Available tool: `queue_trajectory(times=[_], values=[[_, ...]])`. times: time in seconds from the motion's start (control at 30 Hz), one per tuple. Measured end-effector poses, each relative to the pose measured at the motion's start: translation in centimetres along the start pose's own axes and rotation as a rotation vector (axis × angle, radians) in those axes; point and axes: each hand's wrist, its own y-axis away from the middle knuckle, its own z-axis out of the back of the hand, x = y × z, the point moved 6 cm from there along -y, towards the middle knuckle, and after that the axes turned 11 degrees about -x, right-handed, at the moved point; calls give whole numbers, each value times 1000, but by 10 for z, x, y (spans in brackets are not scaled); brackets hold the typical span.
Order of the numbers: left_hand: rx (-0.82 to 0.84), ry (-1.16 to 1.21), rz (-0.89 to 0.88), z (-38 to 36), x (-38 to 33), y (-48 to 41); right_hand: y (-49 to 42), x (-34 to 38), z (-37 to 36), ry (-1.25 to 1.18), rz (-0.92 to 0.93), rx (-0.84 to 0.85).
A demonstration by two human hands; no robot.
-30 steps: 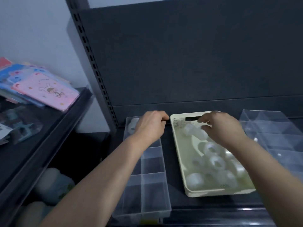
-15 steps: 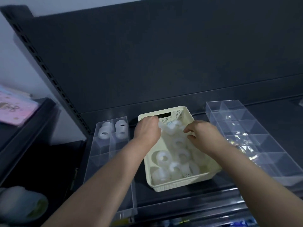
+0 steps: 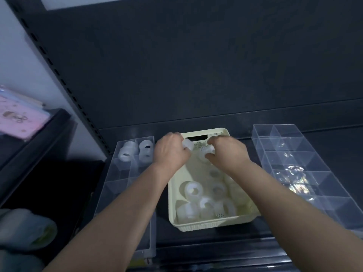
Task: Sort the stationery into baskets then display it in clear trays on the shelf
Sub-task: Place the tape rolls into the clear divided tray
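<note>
A cream basket (image 3: 213, 224) sits on the dark shelf and holds several clear tape rolls (image 3: 193, 190). My left hand (image 3: 170, 152) is over the basket's far left corner, closed on a tape roll (image 3: 187, 144). My right hand (image 3: 228, 152) is over the far end too, fingers closed around another tape roll (image 3: 206, 154). A clear divided tray (image 3: 121, 185) lies left of the basket, with tape rolls (image 3: 135, 152) stacked in its two far compartments. A second clear divided tray (image 3: 294, 160) lies on the right.
The dark shelf back panel (image 3: 196, 65) rises right behind the basket. A slotted upright (image 3: 64, 83) runs down at the left. Beyond it, a neighbouring shelf carries pink notebooks (image 3: 17, 116). Wrapped packages (image 3: 25, 228) lie low on the left.
The view shifted right and down. My left hand came from the left tray to the basket and both hands rose to its far end, each closing on a tape roll.
</note>
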Motion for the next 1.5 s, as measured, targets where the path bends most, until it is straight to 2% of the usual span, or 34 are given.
queue_trajectory(times=[0.17, 0.33, 0.47, 0.57, 0.87, 0.97, 1.17, 1.37, 1.5], values=[[-120, 223, 149, 36, 33, 9, -11, 10, -25, 90, 19, 130], [-207, 205, 193, 65, 87, 14, -13, 30, -8, -23, 36, -20], [-59, 19, 252, 73, 132, 16, -6, 79, 15, -211, 128, -133], [94, -124, 211, 63, 150, 21, 0, 108, 14, -267, 176, -153], [199, -199, 7, 34, 172, 25, 14, 138, -11, -293, 160, -84], [146, -154, -24, 28, 174, 26, 14, 148, -14, -310, 156, -90], [-52, 63, 79, 58, 197, 32, 5, 193, -18, -339, 249, -59], [-75, 89, 119, 77, 209, 43, -3, 235, -49, -202, 347, 107], [-94, 114, 128, 84, 207, 45, -6, 240, -71, -77, 336, 221]])
